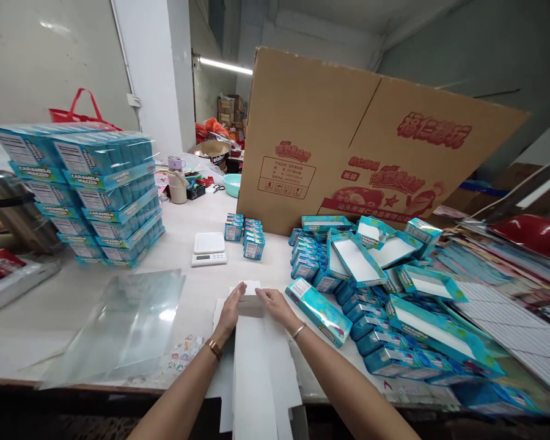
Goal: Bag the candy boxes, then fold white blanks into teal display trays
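A long white flat cardboard sheet lies on the table in front of me, its near end hanging over the table edge. My left hand and my right hand press on its far end, where a flap is folded up between them. Fingers of both hands curl against that fold. A closed blue carton lies just right of my right hand.
Several clear plastic sheets lie to the left. A stack of wrapped blue boxes stands at back left. A small white scale and small blue packs sit ahead. A big brown carton and open blue trays fill the right.
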The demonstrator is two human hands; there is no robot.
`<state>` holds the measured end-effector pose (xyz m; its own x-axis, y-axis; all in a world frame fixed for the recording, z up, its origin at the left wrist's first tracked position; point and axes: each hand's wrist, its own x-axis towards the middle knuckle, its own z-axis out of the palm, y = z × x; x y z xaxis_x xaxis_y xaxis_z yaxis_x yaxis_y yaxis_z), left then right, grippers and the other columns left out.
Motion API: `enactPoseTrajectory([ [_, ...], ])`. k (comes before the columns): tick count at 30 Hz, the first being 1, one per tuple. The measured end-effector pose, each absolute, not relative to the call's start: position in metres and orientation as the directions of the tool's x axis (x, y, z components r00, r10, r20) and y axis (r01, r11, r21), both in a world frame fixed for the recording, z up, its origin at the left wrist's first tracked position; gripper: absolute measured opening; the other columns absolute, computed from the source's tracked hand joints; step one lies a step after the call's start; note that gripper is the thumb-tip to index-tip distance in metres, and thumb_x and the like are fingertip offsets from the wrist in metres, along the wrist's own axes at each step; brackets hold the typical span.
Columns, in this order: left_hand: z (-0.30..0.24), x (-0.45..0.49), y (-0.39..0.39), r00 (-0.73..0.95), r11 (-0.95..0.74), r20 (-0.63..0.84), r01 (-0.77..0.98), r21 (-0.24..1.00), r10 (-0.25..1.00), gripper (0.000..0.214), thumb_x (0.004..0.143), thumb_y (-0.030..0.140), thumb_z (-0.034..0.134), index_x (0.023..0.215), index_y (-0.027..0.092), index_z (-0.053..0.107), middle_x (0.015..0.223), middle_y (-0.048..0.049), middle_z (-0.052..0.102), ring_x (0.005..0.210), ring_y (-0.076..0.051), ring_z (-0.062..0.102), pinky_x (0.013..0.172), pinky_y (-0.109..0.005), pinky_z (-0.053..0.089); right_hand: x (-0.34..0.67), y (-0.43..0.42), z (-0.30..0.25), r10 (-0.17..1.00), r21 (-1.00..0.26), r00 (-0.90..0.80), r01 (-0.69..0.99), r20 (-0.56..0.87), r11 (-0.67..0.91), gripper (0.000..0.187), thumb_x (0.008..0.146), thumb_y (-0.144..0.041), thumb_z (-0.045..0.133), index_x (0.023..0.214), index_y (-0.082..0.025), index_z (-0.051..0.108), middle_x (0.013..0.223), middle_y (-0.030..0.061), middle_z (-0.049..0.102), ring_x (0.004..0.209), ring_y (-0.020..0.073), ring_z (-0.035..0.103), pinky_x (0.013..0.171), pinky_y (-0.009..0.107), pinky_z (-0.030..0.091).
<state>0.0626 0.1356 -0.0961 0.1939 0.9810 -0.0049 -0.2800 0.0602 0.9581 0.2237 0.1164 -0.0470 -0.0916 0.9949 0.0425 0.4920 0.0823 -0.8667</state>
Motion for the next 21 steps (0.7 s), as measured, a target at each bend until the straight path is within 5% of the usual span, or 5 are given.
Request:
enactPoseTrajectory([
  [5, -0.094, 0.068, 0.140, 0.235, 0.069, -0.007, -0.258, 0.964, 0.972, 0.077, 0.076, 0.064, 0.050, 0.129, 0.009, 0.050, 0.126, -0.0210, 0.058, 0.116, -0.030, 0.055, 0.105, -0.046, 0.035, 0.225, 0.110, -0.054, 0.990, -0.883, -0.143, 0.465, -0.010, 0.059, 0.025, 0.078, -0.036, 0.056, 0.077, -0.014, 0.069, 0.070, 0.0017, 0.066, 0.066, 0.0146, 0.056, 0.063, 0.024, 0.040],
  [9, -0.094, 0.069, 0.144, 0.254, 0.074, -0.012, -0.235, 0.969, 0.967, 0.079, 0.075, 0.064, 0.052, 0.132, 0.010, 0.046, 0.137, -0.0198, 0.047, 0.128, -0.028, 0.044, 0.109, -0.042, 0.031, 0.214, 0.115, -0.038, 0.968, -0.561, -0.242, 0.812, -0.071, 0.162, 0.021, 0.071, -0.026, 0.062, 0.089, -0.020, 0.071, 0.085, 0.0043, 0.070, 0.078, 0.0183, 0.062, 0.069, 0.025, 0.041],
  [12, -0.095, 0.069, 0.144, 0.289, 0.071, -0.008, -0.210, 0.975, 0.957, 0.073, 0.077, 0.062, 0.051, 0.130, 0.013, 0.049, 0.134, -0.0165, 0.052, 0.125, -0.028, 0.047, 0.108, -0.042, 0.033, 0.204, 0.122, -0.029, 0.969, -0.392, -0.229, 0.902, -0.088, 0.178, 0.024, 0.069, -0.022, 0.063, 0.092, -0.022, 0.071, 0.092, 0.0053, 0.071, 0.087, 0.0208, 0.062, 0.073, 0.027, 0.042],
  [18, -0.097, 0.072, 0.140, 0.240, 0.099, -0.044, -0.223, 0.970, 0.970, 0.068, 0.085, 0.056, 0.046, 0.140, 0.018, 0.034, 0.145, -0.0154, 0.038, 0.127, -0.027, 0.046, 0.107, -0.040, 0.034, 0.213, 0.128, -0.031, 0.965, -0.609, -0.127, 0.792, -0.230, -0.041, 0.035, 0.071, -0.020, 0.063, 0.105, -0.016, 0.066, 0.095, 0.0045, 0.070, 0.069, 0.0133, 0.063, 0.056, 0.020, 0.044],
  [21, -0.098, 0.073, 0.138, 0.188, 0.102, -0.052, -0.267, 0.958, 0.981, 0.073, 0.087, 0.057, 0.043, 0.145, 0.020, 0.018, 0.150, -0.0164, 0.026, 0.127, -0.026, 0.045, 0.106, -0.039, 0.036, 0.221, 0.128, -0.034, 0.955, -0.611, -0.178, 0.791, -0.238, -0.005, 0.030, 0.073, -0.013, 0.056, 0.101, -0.014, 0.068, 0.091, 0.0044, 0.071, 0.069, 0.0127, 0.063, 0.057, 0.020, 0.045],
])
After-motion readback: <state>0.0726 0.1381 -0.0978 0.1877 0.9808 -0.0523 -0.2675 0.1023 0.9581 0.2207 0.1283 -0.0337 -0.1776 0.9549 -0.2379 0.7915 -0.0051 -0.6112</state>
